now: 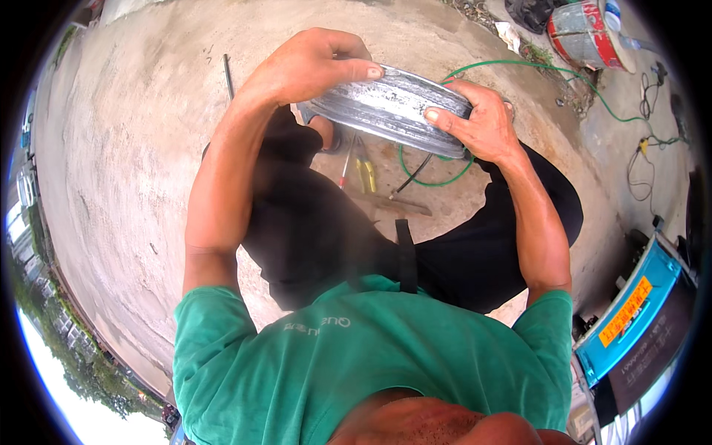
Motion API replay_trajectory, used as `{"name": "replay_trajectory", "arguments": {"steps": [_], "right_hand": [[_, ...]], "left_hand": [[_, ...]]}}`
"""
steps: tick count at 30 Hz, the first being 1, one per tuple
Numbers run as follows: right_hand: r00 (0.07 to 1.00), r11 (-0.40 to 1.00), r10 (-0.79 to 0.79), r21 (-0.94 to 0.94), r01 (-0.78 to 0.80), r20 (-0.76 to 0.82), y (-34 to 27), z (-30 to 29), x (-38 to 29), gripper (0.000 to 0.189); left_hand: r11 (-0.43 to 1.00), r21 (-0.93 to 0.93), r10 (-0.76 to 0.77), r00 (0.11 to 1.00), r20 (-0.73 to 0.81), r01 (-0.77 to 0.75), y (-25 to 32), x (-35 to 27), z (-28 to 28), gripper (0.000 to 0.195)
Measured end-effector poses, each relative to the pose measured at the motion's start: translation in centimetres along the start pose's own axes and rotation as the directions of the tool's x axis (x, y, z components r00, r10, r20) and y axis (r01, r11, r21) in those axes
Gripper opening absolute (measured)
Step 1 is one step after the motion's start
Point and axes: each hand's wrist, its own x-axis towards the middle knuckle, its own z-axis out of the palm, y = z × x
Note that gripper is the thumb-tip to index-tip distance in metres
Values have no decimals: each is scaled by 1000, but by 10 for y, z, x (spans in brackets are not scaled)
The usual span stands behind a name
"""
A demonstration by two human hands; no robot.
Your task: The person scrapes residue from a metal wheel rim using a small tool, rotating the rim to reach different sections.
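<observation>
Both hands hold a worn, scuffed metal wheel rim (pixel 389 114), seen edge-on and tilted, above the ground between my knees. My left hand (pixel 317 64) grips its upper left part, thumb laid over the edge and fingers behind. At its right end, my right hand (pixel 484 119) presses a thumb on the grooved outer face. The far side of the rim is hidden. Below it lie yellow-handled pliers (pixel 365 169), a thin screwdriver-like tool (pixel 346 166) with a red and white end, and a short black hose or cable (pixel 410 178).
A flat brown piece (pixel 392 203), perhaps wood, lies near my feet. A green hose (pixel 517 62) loops across the concrete (pixel 128 167). A dark rod (pixel 228 75) is at left. A red and grey drum (pixel 584 36) lies upper right; a blue vehicle panel (pixel 628 311) stands lower right.
</observation>
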Motion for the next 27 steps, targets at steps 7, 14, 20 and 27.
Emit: {"name": "replay_trajectory", "arguments": {"steps": [7, 14, 20, 27], "right_hand": [[993, 994, 65, -81, -74, -100, -6, 7, -10, 52], [985, 996, 85, -26, -90, -153, 4, 7, -9, 53], [984, 986, 122, -95, -135, -126, -7, 7, -2, 53], [984, 990, 35, -129, -59, -176, -5, 10, -5, 52]], "left_hand": [[984, 80, 171, 960, -221, -157, -26, -3, 24, 28], [972, 233, 12, 984, -177, 31, -14, 1, 16, 29], [950, 298, 151, 972, -178, -93, 11, 3, 35, 32], [970, 242, 0, 995, -104, 25, 24, 6, 37, 30]]}}
